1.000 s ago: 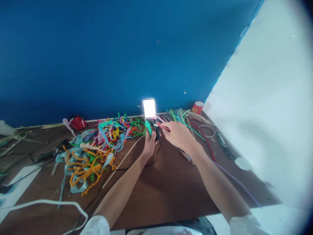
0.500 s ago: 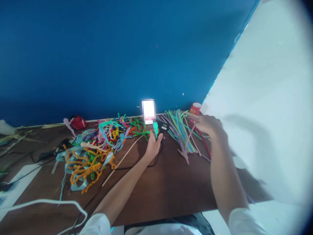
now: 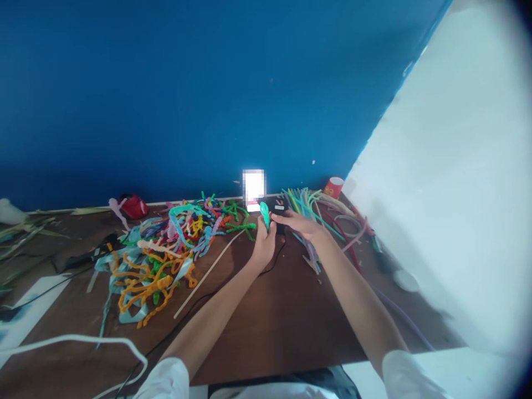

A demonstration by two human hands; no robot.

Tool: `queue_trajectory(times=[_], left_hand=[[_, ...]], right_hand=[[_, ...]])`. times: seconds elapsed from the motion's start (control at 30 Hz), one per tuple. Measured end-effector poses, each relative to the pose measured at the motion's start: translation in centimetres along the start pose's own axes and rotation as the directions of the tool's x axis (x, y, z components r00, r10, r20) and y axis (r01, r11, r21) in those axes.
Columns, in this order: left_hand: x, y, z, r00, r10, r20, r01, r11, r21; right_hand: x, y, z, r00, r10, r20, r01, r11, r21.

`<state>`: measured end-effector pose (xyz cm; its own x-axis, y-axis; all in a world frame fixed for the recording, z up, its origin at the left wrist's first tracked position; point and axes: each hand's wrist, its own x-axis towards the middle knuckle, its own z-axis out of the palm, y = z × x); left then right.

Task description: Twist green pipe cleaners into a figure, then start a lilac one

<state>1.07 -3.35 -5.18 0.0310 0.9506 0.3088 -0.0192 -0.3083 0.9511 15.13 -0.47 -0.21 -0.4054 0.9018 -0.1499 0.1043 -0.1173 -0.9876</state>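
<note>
A teal-green pipe cleaner [image 3: 265, 212], bent into a narrow loop, stands up out of my left hand [image 3: 264, 244], whose fingers are closed round its lower end. From the right, my right hand [image 3: 300, 224] reaches across, its fingers pressed together and their tips at the loop's right side by my left thumb. Its exact grip is partly hidden. Right of my hands lies a bundle of pastel pipe cleaners [image 3: 305, 200]. A black device with a white label [image 3: 280, 206] sits just behind my fingers. To the left spreads a tangled heap of coloured pipe cleaners [image 3: 166, 249].
A lit phone screen [image 3: 254, 185], blurred out, leans at the blue wall [image 3: 208, 100]. A red paper cup [image 3: 333, 187] stands in the right corner. One pale stick [image 3: 208, 275] and a black cable [image 3: 203, 298] cross the table. A white cable [image 3: 95, 341] loops at the front left.
My right hand has left the pastel bundle and moved left to the teal-green loop in my left hand. Some strands by the cup now lie spread to the right. My left hand has shifted slightly.
</note>
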Motion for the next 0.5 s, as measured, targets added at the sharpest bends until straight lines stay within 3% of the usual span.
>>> queue_trajectory(times=[0.13, 0.2, 0.3, 0.5], left_hand=[[0.7, -0.7, -1.0, 0.975, -0.136, -0.176, 0.132, 0.991, -0.038], [1.3, -1.3, -1.7, 0.944, -0.26, -0.203, 0.244, 0.964, -0.102], [1.9, -2.3, -2.2, 0.927, -0.356, -0.12, 0.336, 0.928, -0.16], [1.8, -3.0, -2.1, 0.943, -0.332, -0.008, 0.326, 0.931, -0.162]], right_hand=[[0.8, 0.6, -0.1, 0.985, -0.127, -0.119, 0.136, 0.988, 0.073], [0.6, 0.6, -0.6, 0.976, -0.138, -0.17, 0.16, 0.979, 0.125], [0.3, 0.6, -1.5, 0.978, -0.11, -0.177, 0.138, 0.978, 0.156], [-0.1, 0.8, -2.2, 0.992, -0.091, -0.083, 0.096, 0.993, 0.061]])
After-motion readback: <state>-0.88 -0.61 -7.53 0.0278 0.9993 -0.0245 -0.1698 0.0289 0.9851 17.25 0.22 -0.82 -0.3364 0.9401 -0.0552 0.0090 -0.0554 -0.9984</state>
